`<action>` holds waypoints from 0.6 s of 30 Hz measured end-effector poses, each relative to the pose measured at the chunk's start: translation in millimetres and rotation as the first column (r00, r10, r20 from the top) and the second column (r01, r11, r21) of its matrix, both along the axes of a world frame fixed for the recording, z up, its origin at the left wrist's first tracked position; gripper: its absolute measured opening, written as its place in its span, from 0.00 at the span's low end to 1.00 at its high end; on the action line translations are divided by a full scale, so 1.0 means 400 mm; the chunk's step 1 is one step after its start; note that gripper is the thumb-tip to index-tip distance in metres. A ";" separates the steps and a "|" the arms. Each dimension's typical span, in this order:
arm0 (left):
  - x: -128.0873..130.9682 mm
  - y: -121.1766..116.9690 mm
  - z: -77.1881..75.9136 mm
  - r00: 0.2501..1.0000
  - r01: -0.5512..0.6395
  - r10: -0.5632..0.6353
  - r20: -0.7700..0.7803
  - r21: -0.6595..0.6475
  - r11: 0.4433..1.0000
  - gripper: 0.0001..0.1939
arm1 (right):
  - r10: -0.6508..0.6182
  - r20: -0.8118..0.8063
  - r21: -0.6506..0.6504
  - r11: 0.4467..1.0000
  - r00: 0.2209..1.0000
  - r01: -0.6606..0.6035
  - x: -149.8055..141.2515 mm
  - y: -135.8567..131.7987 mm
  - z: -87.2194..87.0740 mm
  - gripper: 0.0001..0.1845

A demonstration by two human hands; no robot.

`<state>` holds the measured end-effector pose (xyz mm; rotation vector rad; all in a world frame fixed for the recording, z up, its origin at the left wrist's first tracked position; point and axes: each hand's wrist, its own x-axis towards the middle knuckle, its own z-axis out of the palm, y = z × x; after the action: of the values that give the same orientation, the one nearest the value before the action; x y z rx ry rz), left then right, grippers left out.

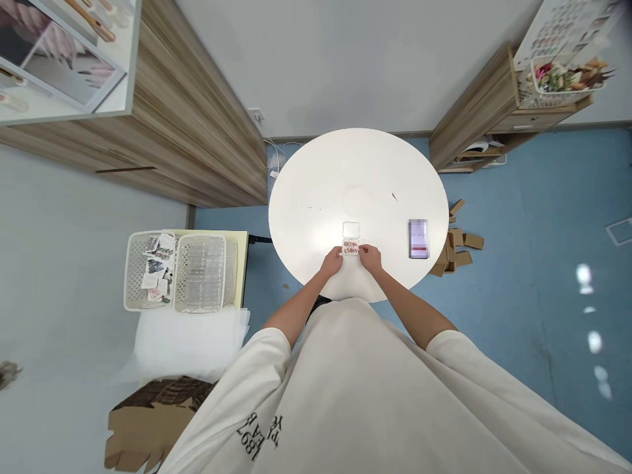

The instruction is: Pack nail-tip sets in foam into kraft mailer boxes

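Observation:
A small clear plastic case [350, 254] lies on the white round table, near its front edge. Its lid [351, 230] stands open on the far side. Rows of small reddish pieces that look like press-on nails [350, 246] fill the base. My left hand [332, 261] grips the case's left edge, fingers closed. At the right edge, my right hand [370, 257] pinches the case with thumb and fingers. The fingertips are too small to make out in detail.
A phone [419, 238] lies on the table [316, 178] at the right. To the left, white baskets [200, 273] hold clear cases and small packets on a side stand. Cardboard pieces [451, 251] lie on the floor beyond the table's right edge. Wooden cabinets [197, 112] stand behind.

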<state>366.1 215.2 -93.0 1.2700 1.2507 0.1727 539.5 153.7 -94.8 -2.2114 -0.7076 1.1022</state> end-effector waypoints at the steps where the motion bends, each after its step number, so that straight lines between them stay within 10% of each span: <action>1: 0.001 0.001 0.000 1.000 -0.005 0.005 -0.005 -0.003 1.000 0.23 | 0.006 -0.003 0.000 1.000 1.000 -0.006 0.002 -0.002 0.001 0.15; 18: 0.074 0.151 -0.054 0.975 -0.220 0.220 -0.023 0.005 0.975 0.21 | -0.155 -0.297 0.108 0.975 0.942 0.194 0.083 0.096 -0.017 0.22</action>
<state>395.8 275.5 -114.8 1.1361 1.4110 0.3199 572.8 192.1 -101.8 -1.9066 -0.4374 1.2126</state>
